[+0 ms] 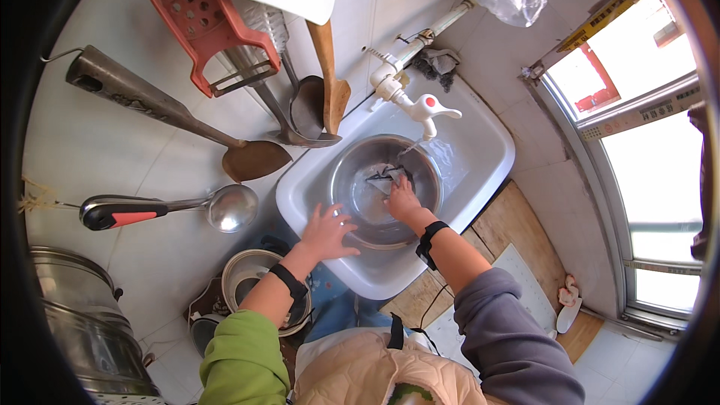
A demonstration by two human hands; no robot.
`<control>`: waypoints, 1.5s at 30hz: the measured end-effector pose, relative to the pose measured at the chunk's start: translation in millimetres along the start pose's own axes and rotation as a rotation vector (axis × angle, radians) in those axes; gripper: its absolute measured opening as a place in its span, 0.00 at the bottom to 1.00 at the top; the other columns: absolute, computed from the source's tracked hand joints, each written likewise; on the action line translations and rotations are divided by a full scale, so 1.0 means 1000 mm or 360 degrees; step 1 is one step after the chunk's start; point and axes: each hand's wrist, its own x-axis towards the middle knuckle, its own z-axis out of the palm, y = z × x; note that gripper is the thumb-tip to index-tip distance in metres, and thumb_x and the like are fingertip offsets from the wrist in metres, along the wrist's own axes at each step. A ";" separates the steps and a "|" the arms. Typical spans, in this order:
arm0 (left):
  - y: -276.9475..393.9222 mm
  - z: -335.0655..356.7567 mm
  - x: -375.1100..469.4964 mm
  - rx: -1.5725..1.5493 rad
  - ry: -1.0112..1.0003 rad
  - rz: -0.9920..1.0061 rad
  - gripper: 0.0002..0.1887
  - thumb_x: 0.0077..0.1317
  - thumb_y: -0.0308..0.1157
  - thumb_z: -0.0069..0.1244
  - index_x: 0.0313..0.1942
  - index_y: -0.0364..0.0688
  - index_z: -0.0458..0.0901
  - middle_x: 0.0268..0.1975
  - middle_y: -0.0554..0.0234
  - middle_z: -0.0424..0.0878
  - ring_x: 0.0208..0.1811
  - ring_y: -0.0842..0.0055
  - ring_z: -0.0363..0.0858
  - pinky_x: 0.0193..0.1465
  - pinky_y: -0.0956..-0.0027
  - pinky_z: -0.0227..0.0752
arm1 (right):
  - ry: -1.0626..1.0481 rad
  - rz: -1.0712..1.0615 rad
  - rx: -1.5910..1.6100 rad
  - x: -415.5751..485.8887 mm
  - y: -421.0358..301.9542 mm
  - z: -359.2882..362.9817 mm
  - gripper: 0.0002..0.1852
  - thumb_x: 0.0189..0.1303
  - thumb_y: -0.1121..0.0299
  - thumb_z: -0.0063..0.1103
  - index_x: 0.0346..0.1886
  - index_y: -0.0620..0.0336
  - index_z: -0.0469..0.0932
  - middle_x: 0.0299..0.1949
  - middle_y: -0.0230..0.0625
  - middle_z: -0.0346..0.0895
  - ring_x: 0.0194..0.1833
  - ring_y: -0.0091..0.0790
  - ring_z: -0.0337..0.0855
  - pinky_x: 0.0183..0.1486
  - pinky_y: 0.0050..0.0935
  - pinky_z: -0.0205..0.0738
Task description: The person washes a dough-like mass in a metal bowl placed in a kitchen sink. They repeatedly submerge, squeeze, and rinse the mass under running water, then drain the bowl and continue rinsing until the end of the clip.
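A round stainless steel basin (365,219) sits in a white sink (484,124). Water runs into it from a white plastic tap (424,109) with a red dot. Inside the basin lies a pale, thin item with dark strands (385,179); what it is, I cannot tell. My right hand (404,200) reaches into the basin, its fingers touching that item; whether they grip it is unclear. Over the basin's near left rim, my left hand (329,233) is spread with nothing in it.
Left of the sink hang a ladle (232,208), a metal spatula (256,160), a wooden spatula (332,95) and a red grater (205,22). Pots (84,315) stand at lower left. A wooden board (514,230) lies right of the sink, below a window (647,180).
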 end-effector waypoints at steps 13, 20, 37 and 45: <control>-0.002 0.005 0.010 0.0049 -0.0463 -0.0188 0.24 0.52 0.60 0.69 0.44 0.58 0.96 0.49 0.76 0.94 0.67 0.73 0.80 0.76 0.48 0.59 | 0.0494 0.0049 0.0355 0.063 -0.062 0.073 0.30 0.62 0.73 0.64 0.68 0.73 0.73 0.68 0.56 0.71 0.67 0.62 0.68 0.72 0.56 0.64; 0.005 -0.006 0.012 0.0022 -0.0580 -0.0287 0.25 0.54 0.61 0.68 0.46 0.59 0.96 0.47 0.67 0.93 0.61 0.73 0.84 0.74 0.49 0.60 | -0.0309 -0.0786 -0.0110 0.028 -0.046 0.060 0.26 0.56 0.77 0.64 0.61 0.59 0.81 0.67 0.42 0.75 0.68 0.55 0.73 0.67 0.45 0.75; 0.002 -0.001 0.010 -0.0007 -0.0541 -0.0268 0.24 0.57 0.61 0.67 0.47 0.58 0.96 0.48 0.64 0.92 0.60 0.72 0.84 0.74 0.50 0.59 | -0.0643 -0.0893 -0.0067 0.038 -0.042 0.043 0.39 0.58 0.76 0.62 0.77 0.65 0.66 0.82 0.54 0.55 0.82 0.57 0.56 0.79 0.46 0.63; 0.000 0.000 0.009 -0.0006 -0.0531 -0.0235 0.24 0.57 0.61 0.67 0.47 0.57 0.95 0.49 0.63 0.91 0.58 0.71 0.85 0.73 0.50 0.60 | -0.0677 -0.1204 -0.0652 -0.004 -0.031 0.018 0.36 0.62 0.73 0.61 0.76 0.59 0.68 0.83 0.35 0.58 0.81 0.44 0.59 0.77 0.50 0.65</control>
